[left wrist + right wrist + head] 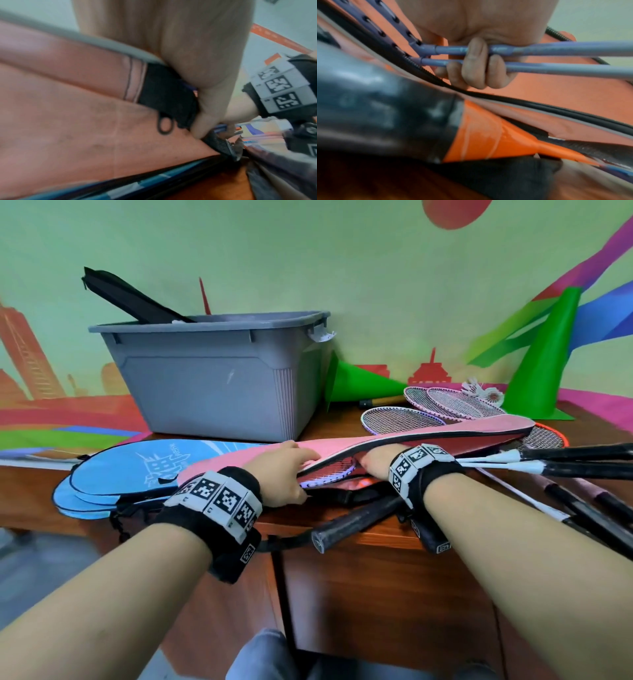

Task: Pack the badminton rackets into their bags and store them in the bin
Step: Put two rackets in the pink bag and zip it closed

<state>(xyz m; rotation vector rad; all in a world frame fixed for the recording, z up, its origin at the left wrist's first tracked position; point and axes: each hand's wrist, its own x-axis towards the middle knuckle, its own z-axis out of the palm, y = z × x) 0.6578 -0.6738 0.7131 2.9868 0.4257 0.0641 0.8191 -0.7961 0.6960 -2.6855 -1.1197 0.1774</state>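
Note:
A pink racket bag (pixel 394 436) lies across the table with its near edge unzipped. My left hand (pixel 287 470) pinches that open edge and holds the flap up. In the left wrist view the thumb and fingers of the left hand (pixel 204 108) grip the pink bag (pixel 77 108) by its black zipper corner. My right hand (pixel 376 465) reaches under the flap. In the right wrist view the fingers (pixel 474 65) curl round the shafts of two purple rackets (pixel 539 59), whose heads sit inside the bag. The grey bin (pixel 212 371) stands behind, with a black bag (pixel 133 299) leaning in it.
Blue racket bags (pixel 137 470) lie stacked at the left. Loose rackets (pixel 445 405) and shuttlecocks (pixel 486 393) lie at the back right, near two green cones (pixel 544 361). Black racket handles (pixel 582 460) stick out at the right and over the table's front edge (pixel 342 539).

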